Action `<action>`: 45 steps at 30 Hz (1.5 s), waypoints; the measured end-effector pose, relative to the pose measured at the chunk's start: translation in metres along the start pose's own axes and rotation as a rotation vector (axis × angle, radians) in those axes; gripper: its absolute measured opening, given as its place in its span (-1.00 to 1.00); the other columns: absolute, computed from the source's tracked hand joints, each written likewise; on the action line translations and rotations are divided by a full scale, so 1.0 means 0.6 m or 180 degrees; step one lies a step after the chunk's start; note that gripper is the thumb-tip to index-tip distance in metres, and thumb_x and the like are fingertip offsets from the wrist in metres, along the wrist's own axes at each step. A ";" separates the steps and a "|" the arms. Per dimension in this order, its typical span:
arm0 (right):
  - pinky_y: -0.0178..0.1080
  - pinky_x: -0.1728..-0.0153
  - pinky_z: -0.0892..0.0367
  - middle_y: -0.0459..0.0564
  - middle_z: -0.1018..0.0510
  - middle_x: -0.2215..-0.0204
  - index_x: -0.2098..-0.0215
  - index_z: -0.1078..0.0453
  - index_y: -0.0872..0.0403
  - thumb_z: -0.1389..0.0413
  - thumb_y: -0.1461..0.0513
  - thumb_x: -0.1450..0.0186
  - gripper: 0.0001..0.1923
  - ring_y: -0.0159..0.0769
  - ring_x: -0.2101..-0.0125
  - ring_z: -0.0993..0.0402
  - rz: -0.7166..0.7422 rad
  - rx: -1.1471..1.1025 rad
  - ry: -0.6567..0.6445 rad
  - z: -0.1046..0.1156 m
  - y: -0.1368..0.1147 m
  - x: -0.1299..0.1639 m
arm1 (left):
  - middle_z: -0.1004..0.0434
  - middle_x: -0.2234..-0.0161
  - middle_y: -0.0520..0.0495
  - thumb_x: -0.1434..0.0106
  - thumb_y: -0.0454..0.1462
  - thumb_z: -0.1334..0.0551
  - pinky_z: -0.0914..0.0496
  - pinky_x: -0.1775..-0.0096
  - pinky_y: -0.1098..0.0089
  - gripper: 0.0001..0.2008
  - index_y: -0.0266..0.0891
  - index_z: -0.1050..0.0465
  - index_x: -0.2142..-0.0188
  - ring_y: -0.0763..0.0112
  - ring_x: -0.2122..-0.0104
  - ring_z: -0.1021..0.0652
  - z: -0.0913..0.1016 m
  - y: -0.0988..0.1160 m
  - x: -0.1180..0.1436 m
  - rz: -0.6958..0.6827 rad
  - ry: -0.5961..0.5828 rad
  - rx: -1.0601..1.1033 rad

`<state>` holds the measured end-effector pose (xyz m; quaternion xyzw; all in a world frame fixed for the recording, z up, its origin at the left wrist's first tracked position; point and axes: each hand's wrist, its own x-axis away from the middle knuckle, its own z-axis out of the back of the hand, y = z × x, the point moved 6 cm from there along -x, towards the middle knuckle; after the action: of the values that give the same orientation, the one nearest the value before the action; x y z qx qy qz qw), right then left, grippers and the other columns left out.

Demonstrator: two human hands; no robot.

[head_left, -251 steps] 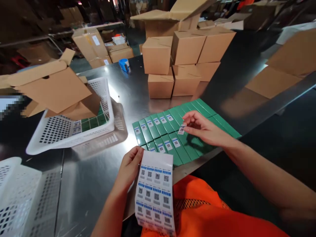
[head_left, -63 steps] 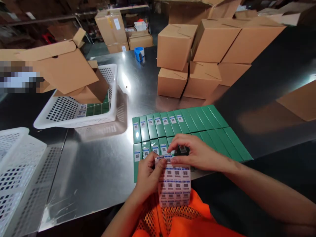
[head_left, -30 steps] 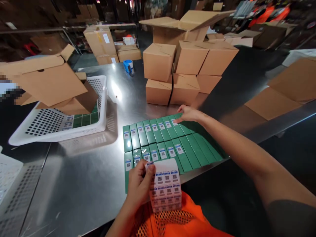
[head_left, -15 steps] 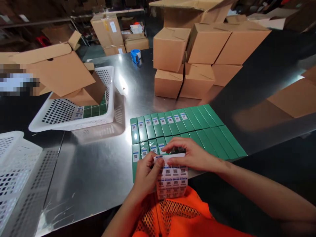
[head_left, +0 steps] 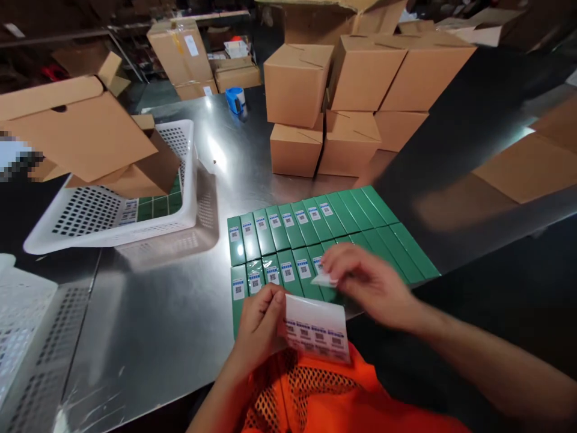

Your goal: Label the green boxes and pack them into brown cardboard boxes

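Note:
Two rows of slim green boxes (head_left: pixel 360 210) lie side by side near the front edge of a steel table (head_left: pixel 171 313); those on the left carry small QR labels. My left hand (head_left: pixel 259 328) holds a white sheet of QR labels (head_left: pixel 318 328) over my orange vest. My right hand (head_left: pixel 367 282), blurred, pinches one peeled label (head_left: pixel 323 279) just above the near row of green boxes.
A white perforated basket (head_left: pixel 112 231) at the left holds labelled green boxes under a tipped open carton (head_left: pixel 85 141). Another white basket (head_left: pixel 22 325) sits at the near left. Stacked brown cartons (head_left: pixel 351 102) stand behind the rows; a blue tape roll (head_left: pixel 235 100) lies farther back.
My right hand has lifted off the label sheet with one label and moved toward the near row of boxes. The sheet now hangs lower in my left hand.

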<state>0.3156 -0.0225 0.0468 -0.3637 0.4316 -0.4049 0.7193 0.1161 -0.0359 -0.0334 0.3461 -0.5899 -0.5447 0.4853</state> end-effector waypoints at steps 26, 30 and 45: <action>-0.24 0.50 -0.19 -0.22 -0.45 0.59 -0.05 -0.13 0.03 -0.38 0.14 -0.05 -0.29 -0.20 0.50 -0.46 -0.2709 0.1756 -0.0524 0.126 0.146 -0.001 | -0.36 0.60 0.06 -0.37 -0.01 -0.11 -0.20 0.51 0.48 -0.61 -0.22 -0.44 0.44 0.46 0.57 -0.36 0.004 -0.004 0.005 -0.0068 0.0064 -0.0395; -0.25 0.46 -0.20 -0.20 -0.41 0.54 -0.02 -0.13 0.04 -0.24 -0.05 -0.20 -0.40 -0.26 0.48 -0.41 -0.2474 0.1708 -0.0282 0.136 0.151 0.012 | -0.36 0.60 0.07 -0.39 -0.02 -0.10 -0.20 0.51 0.49 -0.60 -0.22 -0.43 0.44 0.47 0.57 -0.36 0.002 -0.002 0.004 -0.0142 -0.0002 -0.0425; 0.19 -0.10 -0.22 0.24 -0.43 -0.09 -0.15 -0.29 0.08 -0.07 -0.05 -0.38 -0.49 0.16 -0.12 -0.30 -0.0208 0.2630 -0.0097 0.069 0.092 0.016 | -0.35 0.61 0.06 -0.36 -0.02 -0.11 -0.19 0.52 0.49 -0.61 -0.22 -0.43 0.46 0.46 0.59 -0.35 0.001 0.000 0.000 -0.0080 0.0127 -0.0410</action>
<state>0.3713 -0.0017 0.0106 -0.0639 0.2103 -0.5613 0.7979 0.1156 -0.0358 -0.0335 0.3323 -0.5395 -0.5806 0.5114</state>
